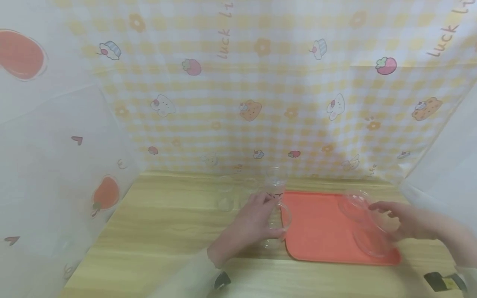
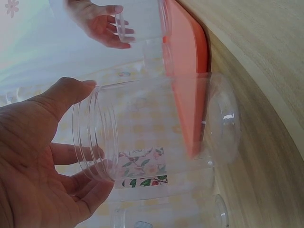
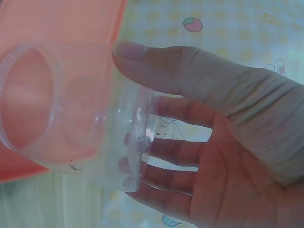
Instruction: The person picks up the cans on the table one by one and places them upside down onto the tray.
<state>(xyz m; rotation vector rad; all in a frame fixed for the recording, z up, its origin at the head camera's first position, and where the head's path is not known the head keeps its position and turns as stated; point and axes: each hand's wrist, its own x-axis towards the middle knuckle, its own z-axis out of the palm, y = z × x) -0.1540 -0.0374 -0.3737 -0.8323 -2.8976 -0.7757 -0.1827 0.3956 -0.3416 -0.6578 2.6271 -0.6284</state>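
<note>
My left hand [image 1: 250,221] grips a clear jar [image 2: 152,118] around its threaded rim, beside the left edge of an orange tray [image 1: 320,231]. In the left wrist view, thumb and fingers lie on opposite sides of this rim, and the jar's base is near the wooden table. My right hand [image 1: 413,221] holds another clear jar [image 3: 85,114] by its end, over the tray's right part. Its thumb is on one side and its fingers on the other. One more clear jar [image 1: 351,205] appears at the tray's back right, partly blurred.
Several clear jars stand left of the tray, among them a tall one [image 1: 276,176] at the back and one farther left [image 1: 225,194]. A floral label [image 2: 142,164] shows behind the left hand's jar. Patterned cloth [image 1: 231,91] hangs behind the wooden table [image 1: 160,223].
</note>
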